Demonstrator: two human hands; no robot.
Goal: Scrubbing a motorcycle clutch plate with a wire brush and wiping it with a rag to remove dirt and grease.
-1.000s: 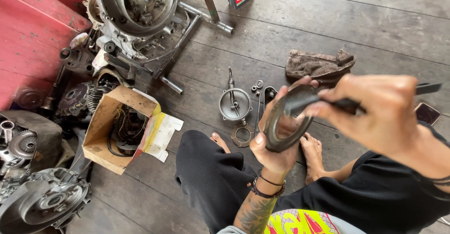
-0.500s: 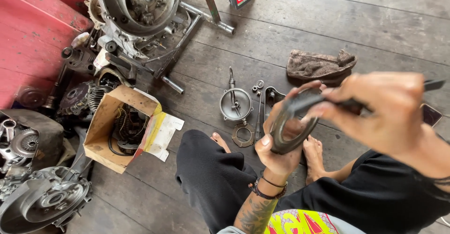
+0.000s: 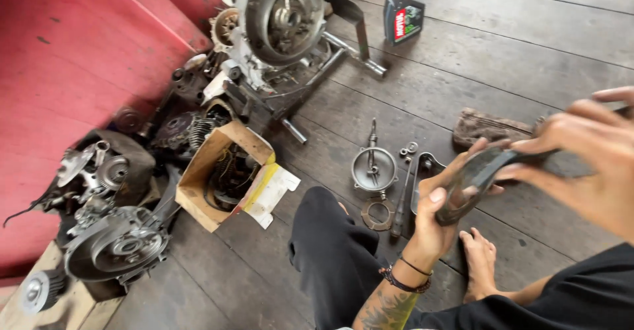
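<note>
Brake shoe (image 3: 470, 183), a dark curved metal piece, sits between both hands above the person's folded legs, over the wooden plank floor (image 3: 528, 59).

By size, the red wall (image 3: 72, 59) fills the left side. Against it stands an engine block (image 3: 281, 19) with a round open housing, raised on a metal stand (image 3: 330, 62). Below it lie more grey engine parts: a casing with a round pulley (image 3: 122, 247) at the lower left and a smaller cluster (image 3: 99, 171) above that.

An open brown cardboard box (image 3: 211, 171) rests on the floor between the casing and the person's knee, tipped toward the camera, dark coiled parts inside; a white and yellow flap (image 3: 274, 191) spreads from its right side. At the top of the frame stands a small dark oil bottle (image 3: 401, 14) with a red cap and a red and white label, well apart from the hands.

The right hand (image 3: 581, 158) pinches the upper end of the shoe with closed fingers; whether it also holds a tool I cannot tell. The left hand (image 3: 439, 214), its grip wrapped shut around the lower end, wears dark wrist bands.

Smaller still, just beside the left hand: a round metal plate with a rod (image 3: 374, 166), a flat ring (image 3: 379, 214), and a few washers (image 3: 408, 149). A worn brownish part (image 3: 492, 128) lies behind the hands.
</note>
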